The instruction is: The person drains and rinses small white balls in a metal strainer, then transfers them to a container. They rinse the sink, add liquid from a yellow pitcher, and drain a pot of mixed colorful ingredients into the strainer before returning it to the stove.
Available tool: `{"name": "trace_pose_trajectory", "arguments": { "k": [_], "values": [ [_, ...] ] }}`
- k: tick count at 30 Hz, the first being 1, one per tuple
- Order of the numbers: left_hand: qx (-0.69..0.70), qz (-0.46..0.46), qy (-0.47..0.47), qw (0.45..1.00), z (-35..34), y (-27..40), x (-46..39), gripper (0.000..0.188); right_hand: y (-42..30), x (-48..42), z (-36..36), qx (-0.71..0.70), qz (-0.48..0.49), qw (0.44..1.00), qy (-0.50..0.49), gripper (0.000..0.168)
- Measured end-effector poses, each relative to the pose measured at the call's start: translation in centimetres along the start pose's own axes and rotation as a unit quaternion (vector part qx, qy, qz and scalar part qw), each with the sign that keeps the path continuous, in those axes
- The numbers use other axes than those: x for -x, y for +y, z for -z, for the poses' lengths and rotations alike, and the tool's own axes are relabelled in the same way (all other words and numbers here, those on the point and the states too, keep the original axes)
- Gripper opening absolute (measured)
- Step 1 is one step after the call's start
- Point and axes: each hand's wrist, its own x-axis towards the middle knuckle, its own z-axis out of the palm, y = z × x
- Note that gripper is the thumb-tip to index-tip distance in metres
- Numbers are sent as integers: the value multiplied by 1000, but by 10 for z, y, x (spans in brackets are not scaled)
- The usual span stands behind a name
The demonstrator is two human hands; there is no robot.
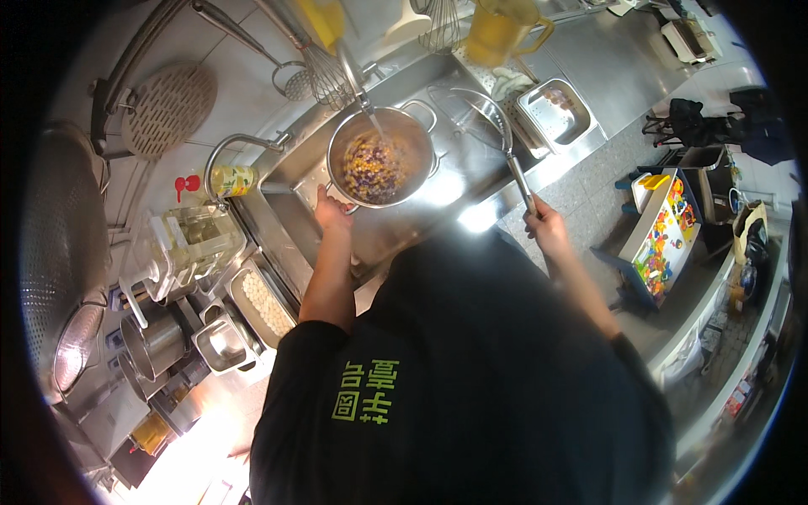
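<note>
My left hand (334, 210) grips the near handle of a steel pot (427, 183) in the sink. Yellow and dark purple pieces (372, 167) lie in the pot, and water runs onto them from a faucet (362, 95). My right hand (545, 221) is closed around the handle of a round-headed wire strainer (521, 180). The strainer's head is over the right part of the sink (353, 237), to the right of the pot and apart from it.
Whisks (325, 72) and a slotted skimmer (169, 110) hang on the tiled wall. Right of the sink are a yellow pitcher (499, 31) and a steel pan (560, 113). At left stand a tray of white balls (262, 303) and a clear dispenser (199, 243). Bins of colorful pieces (663, 246) stand farther right.
</note>
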Motion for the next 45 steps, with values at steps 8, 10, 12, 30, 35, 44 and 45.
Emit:
{"name": "trace_pose_trajectory", "arguments": {
  "k": [8,10,12,30,35,44,45],
  "values": [
    [8,-14,-2,1000,14,32,-19,37,-1,5,-3,57,14,998,-5,55],
    [-18,-25,3,1000,0,25,-17,32,1,4,-8,60,-3,998,4,54],
    [-9,-24,8,1000,-8,14,-6,27,0,2,-15,57,-10,998,0,53],
    [-118,-115,-20,986,59,17,-52,30,-4,-47,-41,187,-33,982,-2,51],
    [-658,-385,-8,647,36,19,26,42,33,-59,-48,286,6,958,32,63],
    [-740,-284,-63,606,51,20,35,32,19,-64,-54,332,35,942,-26,70],
    [-745,-289,-62,598,54,20,31,30,19,-65,-54,345,43,937,-21,69]
  ]
}}
